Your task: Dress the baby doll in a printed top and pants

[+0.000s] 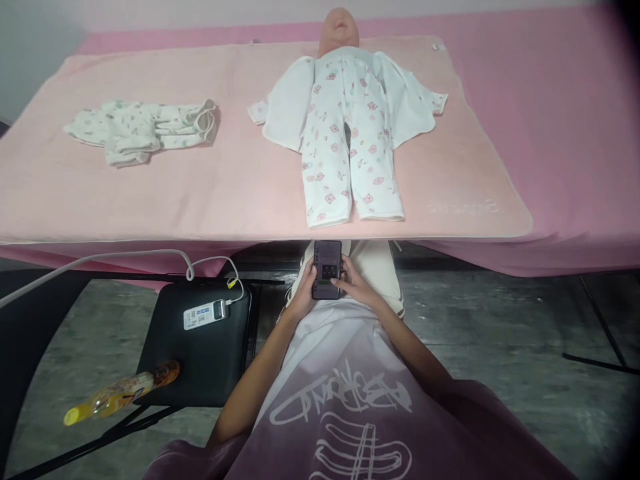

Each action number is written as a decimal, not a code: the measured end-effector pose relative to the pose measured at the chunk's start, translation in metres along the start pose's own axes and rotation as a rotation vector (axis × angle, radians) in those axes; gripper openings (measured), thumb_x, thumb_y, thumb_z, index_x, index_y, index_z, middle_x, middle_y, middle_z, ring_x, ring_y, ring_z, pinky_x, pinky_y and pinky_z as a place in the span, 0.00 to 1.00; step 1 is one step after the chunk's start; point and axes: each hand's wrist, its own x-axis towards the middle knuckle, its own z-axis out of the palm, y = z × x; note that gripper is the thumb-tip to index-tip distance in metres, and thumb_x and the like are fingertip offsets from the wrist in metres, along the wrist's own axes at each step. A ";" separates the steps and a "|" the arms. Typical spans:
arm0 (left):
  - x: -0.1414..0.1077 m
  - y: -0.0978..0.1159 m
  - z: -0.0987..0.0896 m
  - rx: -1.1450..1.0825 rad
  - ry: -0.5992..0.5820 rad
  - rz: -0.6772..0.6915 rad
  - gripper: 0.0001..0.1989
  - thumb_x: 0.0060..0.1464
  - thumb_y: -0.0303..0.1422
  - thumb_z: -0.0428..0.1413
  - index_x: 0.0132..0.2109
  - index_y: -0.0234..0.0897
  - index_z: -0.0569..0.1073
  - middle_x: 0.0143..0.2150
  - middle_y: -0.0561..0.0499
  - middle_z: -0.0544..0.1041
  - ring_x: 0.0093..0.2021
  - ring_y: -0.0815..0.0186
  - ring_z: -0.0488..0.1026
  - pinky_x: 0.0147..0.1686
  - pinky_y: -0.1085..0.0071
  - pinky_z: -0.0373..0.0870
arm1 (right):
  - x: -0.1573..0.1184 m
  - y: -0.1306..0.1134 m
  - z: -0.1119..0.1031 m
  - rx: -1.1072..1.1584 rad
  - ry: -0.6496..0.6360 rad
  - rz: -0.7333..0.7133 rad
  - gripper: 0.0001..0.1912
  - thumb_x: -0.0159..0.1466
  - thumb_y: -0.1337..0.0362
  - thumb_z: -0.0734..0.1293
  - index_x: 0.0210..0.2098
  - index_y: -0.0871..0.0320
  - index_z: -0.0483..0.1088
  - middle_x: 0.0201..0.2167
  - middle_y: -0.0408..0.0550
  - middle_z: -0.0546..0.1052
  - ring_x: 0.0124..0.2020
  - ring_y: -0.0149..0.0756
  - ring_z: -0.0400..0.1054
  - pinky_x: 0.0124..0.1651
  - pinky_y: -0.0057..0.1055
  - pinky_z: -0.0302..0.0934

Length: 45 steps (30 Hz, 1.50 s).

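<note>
Over my lap, both hands are wrapped round a smartphone [327,257] with its screen lit. My left hand [303,295] grips the phone's left edge. My right hand [356,283] holds the right edge, its thumb over the lower part of the screen. Beyond the hands, on the table, a baby doll [341,30] lies face up with its head at the far side. White patterned baby trousers [327,143] are spread over it, above a white top [410,110] whose sleeves reach out to both sides. Folded patterned baby clothes [145,128] lie to the left.
A peach mat [240,193] covers much of the pink-clothed table [575,133]. At my left, a black stool [200,367] bears a white device [205,313] plugged into a white cable [125,253], and a bottle with a yellow cap [123,393].
</note>
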 end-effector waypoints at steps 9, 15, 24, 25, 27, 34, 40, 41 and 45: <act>0.000 -0.001 -0.001 0.035 -0.004 0.018 0.34 0.68 0.54 0.64 0.74 0.48 0.72 0.73 0.46 0.76 0.78 0.51 0.69 0.77 0.53 0.67 | 0.007 -0.005 0.009 0.007 0.134 0.025 0.38 0.66 0.37 0.76 0.64 0.49 0.63 0.55 0.49 0.79 0.55 0.45 0.74 0.64 0.44 0.69; 0.001 -0.003 -0.002 0.047 0.015 0.016 0.36 0.66 0.57 0.64 0.74 0.49 0.72 0.75 0.47 0.74 0.80 0.50 0.66 0.78 0.53 0.66 | 0.014 -0.014 0.008 0.093 0.174 0.009 0.30 0.68 0.36 0.72 0.57 0.49 0.68 0.54 0.48 0.82 0.59 0.46 0.76 0.68 0.44 0.68; -0.002 -0.004 -0.003 0.027 0.031 0.030 0.34 0.67 0.56 0.64 0.74 0.51 0.73 0.81 0.50 0.66 0.85 0.51 0.56 0.81 0.55 0.61 | 0.044 -0.031 0.020 0.027 0.323 -0.047 0.31 0.66 0.40 0.76 0.59 0.50 0.70 0.59 0.52 0.82 0.60 0.47 0.78 0.67 0.45 0.72; -0.002 -0.004 -0.003 0.031 0.032 0.037 0.34 0.67 0.56 0.64 0.74 0.51 0.74 0.81 0.50 0.66 0.85 0.51 0.55 0.81 0.55 0.60 | 0.046 -0.034 0.022 -0.008 0.356 -0.042 0.32 0.65 0.40 0.77 0.60 0.51 0.70 0.60 0.52 0.82 0.61 0.48 0.77 0.69 0.45 0.71; -0.002 -0.005 -0.004 0.035 0.035 0.046 0.33 0.68 0.56 0.64 0.73 0.51 0.74 0.81 0.50 0.66 0.86 0.51 0.53 0.82 0.55 0.58 | 0.048 -0.038 0.027 -0.066 0.420 -0.011 0.35 0.64 0.40 0.78 0.60 0.51 0.70 0.60 0.52 0.82 0.63 0.49 0.77 0.71 0.47 0.69; -0.004 -0.004 -0.001 0.015 0.045 0.052 0.31 0.69 0.55 0.62 0.73 0.50 0.74 0.82 0.51 0.65 0.87 0.53 0.48 0.84 0.55 0.55 | 0.052 -0.037 0.037 -0.101 0.487 0.013 0.36 0.63 0.41 0.80 0.61 0.51 0.70 0.57 0.54 0.83 0.62 0.52 0.77 0.72 0.51 0.69; -0.004 -0.002 -0.001 -0.035 0.058 0.010 0.33 0.68 0.57 0.63 0.72 0.51 0.74 0.80 0.50 0.69 0.86 0.51 0.53 0.82 0.52 0.59 | 0.045 -0.021 0.030 -0.059 0.372 -0.031 0.34 0.64 0.48 0.79 0.63 0.51 0.67 0.60 0.53 0.81 0.64 0.49 0.76 0.74 0.49 0.68; -0.004 -0.001 -0.001 -0.038 0.052 0.012 0.33 0.68 0.57 0.63 0.73 0.52 0.74 0.80 0.50 0.68 0.86 0.51 0.53 0.82 0.52 0.60 | 0.043 -0.018 0.029 -0.044 0.346 -0.032 0.34 0.63 0.48 0.79 0.63 0.52 0.67 0.59 0.53 0.81 0.63 0.49 0.76 0.73 0.49 0.69; -0.003 0.001 0.001 -0.042 0.020 0.023 0.31 0.70 0.57 0.60 0.73 0.53 0.74 0.81 0.52 0.67 0.84 0.51 0.58 0.81 0.53 0.61 | 0.030 -0.010 0.024 0.053 0.216 0.011 0.38 0.62 0.48 0.80 0.64 0.51 0.64 0.58 0.53 0.79 0.59 0.47 0.77 0.67 0.46 0.73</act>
